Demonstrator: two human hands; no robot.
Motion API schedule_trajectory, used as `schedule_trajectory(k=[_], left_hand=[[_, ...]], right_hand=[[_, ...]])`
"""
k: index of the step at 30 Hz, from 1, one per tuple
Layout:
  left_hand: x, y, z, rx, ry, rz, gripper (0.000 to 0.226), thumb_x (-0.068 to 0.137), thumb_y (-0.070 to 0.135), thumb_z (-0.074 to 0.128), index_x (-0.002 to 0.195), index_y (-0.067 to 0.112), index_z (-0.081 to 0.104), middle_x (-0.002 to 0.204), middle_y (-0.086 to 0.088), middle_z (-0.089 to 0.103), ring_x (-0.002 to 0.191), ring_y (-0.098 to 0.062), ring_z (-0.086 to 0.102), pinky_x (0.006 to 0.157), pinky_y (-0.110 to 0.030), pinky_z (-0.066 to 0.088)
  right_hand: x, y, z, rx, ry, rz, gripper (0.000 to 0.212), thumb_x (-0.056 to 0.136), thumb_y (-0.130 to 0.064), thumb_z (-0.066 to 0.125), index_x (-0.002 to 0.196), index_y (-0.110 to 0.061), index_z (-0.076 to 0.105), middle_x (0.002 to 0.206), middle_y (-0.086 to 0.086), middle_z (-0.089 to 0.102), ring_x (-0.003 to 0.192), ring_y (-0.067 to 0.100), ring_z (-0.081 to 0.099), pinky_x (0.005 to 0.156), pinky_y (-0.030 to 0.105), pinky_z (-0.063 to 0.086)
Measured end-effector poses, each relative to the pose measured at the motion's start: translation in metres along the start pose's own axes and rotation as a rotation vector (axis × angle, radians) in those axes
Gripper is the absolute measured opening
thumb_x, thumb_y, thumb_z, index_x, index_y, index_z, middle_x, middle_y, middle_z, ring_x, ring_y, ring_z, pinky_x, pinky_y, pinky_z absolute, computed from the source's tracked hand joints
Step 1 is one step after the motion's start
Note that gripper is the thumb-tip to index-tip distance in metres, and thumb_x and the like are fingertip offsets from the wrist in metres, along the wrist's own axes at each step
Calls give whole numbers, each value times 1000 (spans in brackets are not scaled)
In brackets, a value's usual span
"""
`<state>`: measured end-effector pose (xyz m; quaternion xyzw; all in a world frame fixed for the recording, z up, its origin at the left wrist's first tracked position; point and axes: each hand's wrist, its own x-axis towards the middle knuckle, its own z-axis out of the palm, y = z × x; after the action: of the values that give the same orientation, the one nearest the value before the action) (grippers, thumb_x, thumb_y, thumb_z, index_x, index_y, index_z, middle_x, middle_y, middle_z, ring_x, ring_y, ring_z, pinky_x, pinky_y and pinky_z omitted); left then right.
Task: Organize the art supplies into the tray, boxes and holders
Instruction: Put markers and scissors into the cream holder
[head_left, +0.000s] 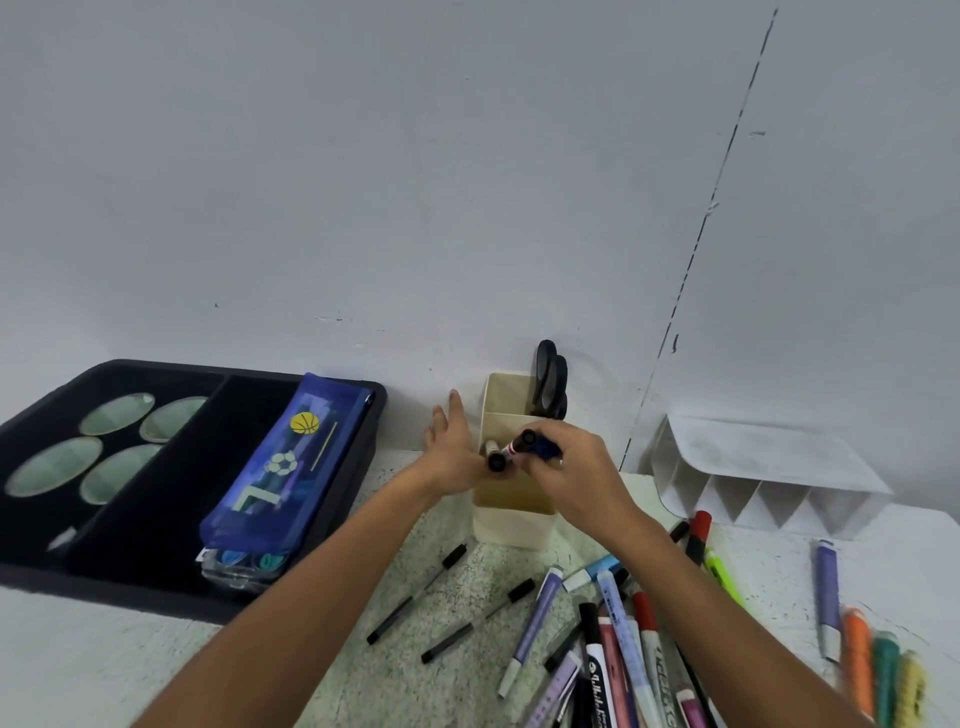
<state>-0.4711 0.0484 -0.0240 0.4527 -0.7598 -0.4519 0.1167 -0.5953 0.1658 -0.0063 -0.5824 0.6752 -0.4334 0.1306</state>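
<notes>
Black plastic is framing the far left, where the tray (31, 574) is sitting on the speckled table (405, 670) against the wall. Its left compartment is holding four pale oval dishes (117, 415), and a blue pencil pouch (280, 467) is lying across its right compartment, tilted over a clear box (234, 566) of what look like clips, though the blur is making that uncertain.

Moving right, the left hand (449, 457) is resting against the left wall of the cream holder (514, 525) with its fingers spread, most likely steadying the holder so it does not slide or tip. The right hand (566, 467) is hovering over the holder's front compartment, gripping a small bunch of markers (511, 449), their black caps pointing back toward the left hand; they are being angled toward the opening, apparently about to go in. Black-handled scissors (550, 379) are already standing in the rear compartment.

Below the hands, two slim black pens (415, 597) are lying loose, and further right a heap of markers and highlighters (623, 639) is waiting unsorted. Behind it, a white divided organizer (769, 467) is lying on its side, its cells facing forward. Much of the sorting is looking undone.
</notes>
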Motion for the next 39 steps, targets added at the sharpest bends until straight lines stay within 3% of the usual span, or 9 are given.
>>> schedule_trajectory(k=[4,8,11,17,21,25,30,34,39], left_hand=[[-2,-9,-3,-99,203,100,123,56,29,95,153,25,19,153,-7,26,142,-28,22,114,-52,29],[-15,-17,-10,-168,269,359,72,60,21,92,121,29,55,122,3,52,105,-11,51,77,-20,44],[-27,-17,-13,-166,273,529,38,66,12,88,95,24,67,94,7,66,82,-7,59,63,-22,46],[-24,-18,-8,0,318,580,21,73,18,85,91,21,75,80,15,67,74,-8,59,63,-13,39],[-22,-15,-5,76,299,555,50,74,21,83,121,22,65,103,11,66,87,-5,58,70,-14,39],[-24,-4,-8,82,186,599,74,76,21,81,141,29,46,118,16,60,96,1,52,77,-9,38],[-20,6,-12,103,169,625,35,80,9,77,113,18,69,92,15,64,82,6,56,71,-6,38],[-20,2,-14,67,234,623,37,75,10,81,110,14,70,97,4,72,85,5,62,75,-7,44],[-20,-3,-21,68,192,612,29,75,9,81,103,13,74,94,5,74,87,-3,67,86,-21,54]], right_hand=[[1,1,3,-12,7,-2,13,85,-10,70,97,-15,73,93,-3,69,86,9,61,74,12,45],[-1,2,3,-7,24,6,24,84,-7,71,106,-16,72,102,-5,70,94,7,62,83,11,47],[-5,0,2,36,40,14,35,81,2,69,112,-16,69,101,-12,65,91,-6,59,85,9,46],[-12,7,4,131,84,113,50,79,10,66,119,-20,62,104,-13,64,100,-2,60,87,10,48],[-13,10,2,242,130,120,46,79,10,68,108,-26,62,103,-10,68,96,0,64,87,21,54],[-13,10,4,366,161,132,42,78,10,70,107,-19,61,105,-2,70,96,3,66,86,18,52],[-13,6,7,363,147,99,40,77,6,73,92,-31,69,94,-14,71,89,0,68,84,17,52],[-9,10,12,106,158,95,32,78,-8,78,106,-20,73,90,-16,67,81,-6,61,73,7,45],[-4,12,15,16,128,88,31,76,-17,80,106,-18,74,89,-9,70,76,5,60,72,21,50]])
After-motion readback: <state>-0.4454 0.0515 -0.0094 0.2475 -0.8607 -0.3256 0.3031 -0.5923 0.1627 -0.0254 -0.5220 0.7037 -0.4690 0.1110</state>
